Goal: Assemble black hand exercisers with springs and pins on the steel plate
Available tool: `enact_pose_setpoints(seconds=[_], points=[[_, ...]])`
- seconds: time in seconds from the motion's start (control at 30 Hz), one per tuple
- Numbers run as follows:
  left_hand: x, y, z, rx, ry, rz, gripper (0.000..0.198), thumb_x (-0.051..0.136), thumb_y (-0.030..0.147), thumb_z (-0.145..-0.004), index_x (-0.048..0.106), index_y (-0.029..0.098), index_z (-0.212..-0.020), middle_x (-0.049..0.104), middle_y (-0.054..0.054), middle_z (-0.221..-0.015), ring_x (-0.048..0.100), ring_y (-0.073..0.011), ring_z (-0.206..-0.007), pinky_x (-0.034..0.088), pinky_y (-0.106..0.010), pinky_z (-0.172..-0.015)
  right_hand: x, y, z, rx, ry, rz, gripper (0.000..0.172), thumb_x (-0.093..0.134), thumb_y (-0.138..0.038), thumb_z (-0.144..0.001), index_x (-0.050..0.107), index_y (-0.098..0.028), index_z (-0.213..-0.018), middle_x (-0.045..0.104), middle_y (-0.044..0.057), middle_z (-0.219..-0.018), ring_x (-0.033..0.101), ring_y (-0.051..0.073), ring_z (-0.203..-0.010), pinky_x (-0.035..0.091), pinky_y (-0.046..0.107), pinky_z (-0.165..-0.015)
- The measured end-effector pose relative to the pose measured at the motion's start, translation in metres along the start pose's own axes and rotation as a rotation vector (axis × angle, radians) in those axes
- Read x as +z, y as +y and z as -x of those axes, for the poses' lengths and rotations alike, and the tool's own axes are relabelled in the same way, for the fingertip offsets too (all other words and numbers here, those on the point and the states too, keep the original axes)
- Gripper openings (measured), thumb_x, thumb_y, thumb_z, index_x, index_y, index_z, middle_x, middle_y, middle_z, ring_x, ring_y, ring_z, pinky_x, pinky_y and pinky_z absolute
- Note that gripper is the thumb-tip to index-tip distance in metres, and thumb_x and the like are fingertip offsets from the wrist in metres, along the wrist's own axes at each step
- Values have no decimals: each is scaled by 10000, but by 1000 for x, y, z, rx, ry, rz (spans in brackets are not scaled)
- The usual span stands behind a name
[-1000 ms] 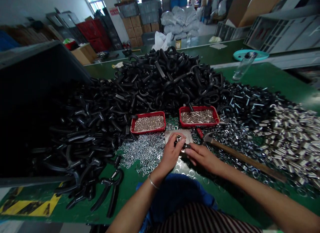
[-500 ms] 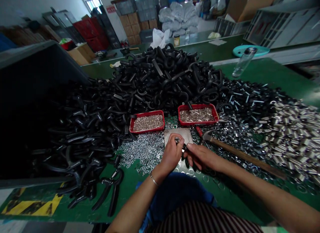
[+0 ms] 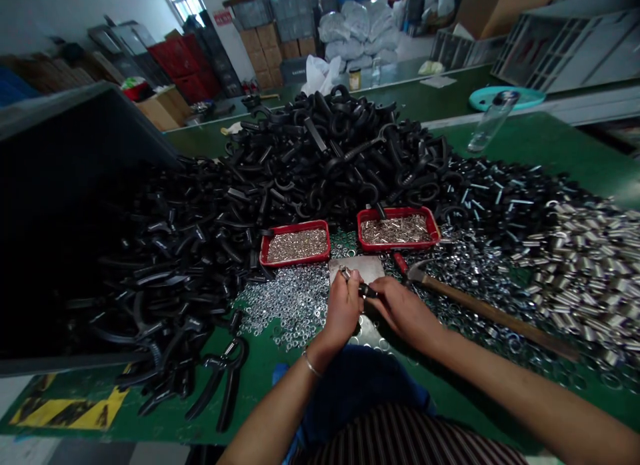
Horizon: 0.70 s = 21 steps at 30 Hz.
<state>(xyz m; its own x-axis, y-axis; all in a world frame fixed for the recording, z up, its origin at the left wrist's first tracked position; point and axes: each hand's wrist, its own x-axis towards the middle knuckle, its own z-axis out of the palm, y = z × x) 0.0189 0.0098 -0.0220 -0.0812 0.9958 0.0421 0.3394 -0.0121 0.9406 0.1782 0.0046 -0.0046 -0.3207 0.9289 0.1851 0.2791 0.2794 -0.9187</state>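
A small silver-and-black metal fitting is being held between both hands, its long axis running roughly sideways just above a flat steel plate. The left hand is pinching its silver end between narrowly closed fingers, and the right hand is gripping its black end. A red tray of small silver pins is sitting beyond the plate, and a wooden-handled claw hammer is lying to the plate's right.

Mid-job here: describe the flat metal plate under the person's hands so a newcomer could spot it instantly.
Below the big black plastic heap on the green workbench sit two red trays. Just nearer lies a bare metal plate, the only smooth sheet among the washers.
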Motion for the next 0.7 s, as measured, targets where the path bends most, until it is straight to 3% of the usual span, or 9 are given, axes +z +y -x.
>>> enact_pose_setpoints(seconds=[0.1, 0.17, 0.3, 0.37, 0.47, 0.63, 0.7], points=[[1, -2, 0, 96, 36, -118, 281, 342, 417, -1022, 492, 200, -925, 563, -57, -899, 548, -193, -845, 436, -334, -806, 6, 4, -2, 277, -127, -327, 296, 538, -513, -934, 495, -223, -894, 623, 14, -744, 584, 148, -543, 510, 296, -501], [1, -3, 1, 144, 27, -150, 264, 343, 401, -1023, 490, 197, -942, 565, -68, -934, 547, -199, -885, 429, -343, -839, 8, 3, -3, 439, -222, -497, 345, 502, -551, -941, 466, -219, -853, 585, -23, -675, 490, 105, -439, 429, 243, -400], [-3, 0, 2, 160, 51, -141, 278, 310, 401, -1032, 479, 201, -937, 575, -72, -936, 554, -196, -878, 435, -337, -827, 3, -5, -2, 408, -118, -483, 346, 646, -520, -871, 491, -211, -849, 537, -49, -671, 427, 69, -462, 350, 190, -397], [-4, 1, -1, 208, 51, -181, 263, 318, 392, -1030, 477, 201, -945, 577, -75, -932, 559, -198, -875, 438, -338, -825, -1, -7, -2, 460, -182, -621, 349, 642, -519, -874, 470, -218, -841, 475, -76, -644, 312, 48, -427, 303, 180, -385], [-5, 1, -13, 267, -76, -339, 250, 342, 377, -1021, 498, 190, -965, 590, -80, -893, 573, -215, -833, 445, -348, -788, -7, -1, -3, 597, -374, -763, 362, 595, -543, -894, 439, -221, -836, 450, -92, -630, 180, 33, -402, 233, 170, -363], [-3, -3, -44, 463, -465, -725, 236, 466, 381, -980, 580, 182, -925, 627, -88, -922, 591, -244, -905, 437, -373, -859, -26, 10, 4, 477, -329, -305, 382, 577, -565, -890, 524, -187, -897, 576, -29, -676, 376, 58, -447, 260, 183, -397], [-2, 2, -57, 536, -541, -828, 265, 537, 437, -943, 601, 179, -940, 638, -89, -976, 572, -259, -977, 422, -397, -914, -44, 13, 14, 452, -307, -229, 382, 541, -563, -913, 558, -183, -948, 603, -8, -744, 442, 73, -507, 321, 195, -446]])
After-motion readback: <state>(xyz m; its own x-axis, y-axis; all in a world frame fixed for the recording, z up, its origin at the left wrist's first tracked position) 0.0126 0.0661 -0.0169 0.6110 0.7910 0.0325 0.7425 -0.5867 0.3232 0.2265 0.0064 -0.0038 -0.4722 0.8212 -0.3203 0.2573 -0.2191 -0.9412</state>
